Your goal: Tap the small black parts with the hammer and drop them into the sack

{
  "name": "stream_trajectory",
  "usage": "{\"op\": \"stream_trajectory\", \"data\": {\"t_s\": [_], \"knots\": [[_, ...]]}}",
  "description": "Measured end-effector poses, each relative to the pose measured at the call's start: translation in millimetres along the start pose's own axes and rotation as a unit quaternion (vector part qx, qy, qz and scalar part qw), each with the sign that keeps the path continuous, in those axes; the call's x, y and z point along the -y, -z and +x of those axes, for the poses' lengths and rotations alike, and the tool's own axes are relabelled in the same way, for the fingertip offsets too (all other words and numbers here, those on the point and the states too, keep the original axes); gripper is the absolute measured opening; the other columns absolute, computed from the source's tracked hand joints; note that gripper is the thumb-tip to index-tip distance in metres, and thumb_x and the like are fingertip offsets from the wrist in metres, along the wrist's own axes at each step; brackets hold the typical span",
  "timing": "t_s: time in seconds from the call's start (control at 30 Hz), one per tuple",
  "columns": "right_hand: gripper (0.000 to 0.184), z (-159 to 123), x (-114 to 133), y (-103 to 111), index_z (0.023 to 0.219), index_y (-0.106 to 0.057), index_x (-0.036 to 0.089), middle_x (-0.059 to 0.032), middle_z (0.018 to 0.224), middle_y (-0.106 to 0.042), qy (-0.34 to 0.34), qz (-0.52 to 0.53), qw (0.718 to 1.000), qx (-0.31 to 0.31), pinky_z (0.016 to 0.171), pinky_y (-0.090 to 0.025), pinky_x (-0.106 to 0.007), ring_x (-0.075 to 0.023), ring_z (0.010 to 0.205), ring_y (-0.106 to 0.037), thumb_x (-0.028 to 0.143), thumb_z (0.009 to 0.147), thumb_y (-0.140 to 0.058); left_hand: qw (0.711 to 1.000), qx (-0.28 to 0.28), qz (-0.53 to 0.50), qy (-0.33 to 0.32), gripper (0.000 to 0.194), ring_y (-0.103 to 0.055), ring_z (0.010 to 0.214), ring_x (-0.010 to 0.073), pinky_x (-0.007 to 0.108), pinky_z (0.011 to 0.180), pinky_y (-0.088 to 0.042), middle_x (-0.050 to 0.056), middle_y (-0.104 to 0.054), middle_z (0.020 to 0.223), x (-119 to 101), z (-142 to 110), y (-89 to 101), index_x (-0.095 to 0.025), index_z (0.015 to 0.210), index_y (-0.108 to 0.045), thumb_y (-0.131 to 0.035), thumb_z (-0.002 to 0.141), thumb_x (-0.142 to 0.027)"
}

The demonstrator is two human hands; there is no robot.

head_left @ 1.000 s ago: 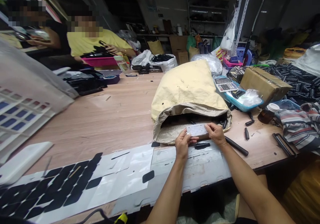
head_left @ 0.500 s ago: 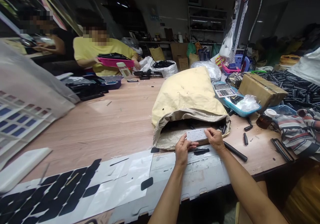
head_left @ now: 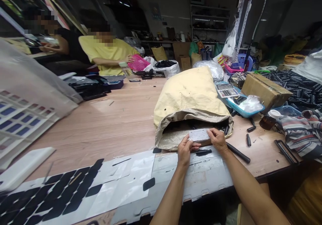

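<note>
In front of the sack (head_left: 187,89), your left hand (head_left: 185,152) and right hand (head_left: 218,139) pinch one paper slip (head_left: 198,135) in a narrow grip

2 own hands: left hand (head_left: 184,149), right hand (head_left: 217,140). 1 card (head_left: 198,134) between them. On the table: 1 big sack (head_left: 188,91), 1 calculator (head_left: 227,90), 1 carton (head_left: 264,89), 1 jar (head_left: 269,120), 1 black rod (head_left: 237,152), 1 striped cloth (head_left: 300,131). 2 co-workers (head_left: 108,55). Black parts (head_left: 305,88) heaped at right: many, can't count.
</note>
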State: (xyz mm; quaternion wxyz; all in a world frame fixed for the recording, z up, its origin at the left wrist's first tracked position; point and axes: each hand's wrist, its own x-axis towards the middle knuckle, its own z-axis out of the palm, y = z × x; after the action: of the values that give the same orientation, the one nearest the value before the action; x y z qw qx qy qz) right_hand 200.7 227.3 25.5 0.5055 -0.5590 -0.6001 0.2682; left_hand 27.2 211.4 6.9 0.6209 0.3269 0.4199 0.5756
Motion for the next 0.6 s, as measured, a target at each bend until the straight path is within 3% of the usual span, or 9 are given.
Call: {"op": "stream_trajectory", "data": {"t_s": [0.6], "knots": [[0.041,0.8,3.6,1.0,0.074,-0.066,0.019,0.0007,0.062,-0.055,0.000,0.001,1.000,0.002,0.059,-0.039,-0.025,-0.0131,0.059,-0.046,0.057,0.087,-0.056,1.000,-0.009,-0.007,-0.001,0.070,-0.074,0.064,0.0201,0.023,0.053,-0.054,0.006,-0.075,0.075,-4.5,-2.8,-3.3,-0.007,0.136,-0.052,-0.064,0.070,-0.030]]}}
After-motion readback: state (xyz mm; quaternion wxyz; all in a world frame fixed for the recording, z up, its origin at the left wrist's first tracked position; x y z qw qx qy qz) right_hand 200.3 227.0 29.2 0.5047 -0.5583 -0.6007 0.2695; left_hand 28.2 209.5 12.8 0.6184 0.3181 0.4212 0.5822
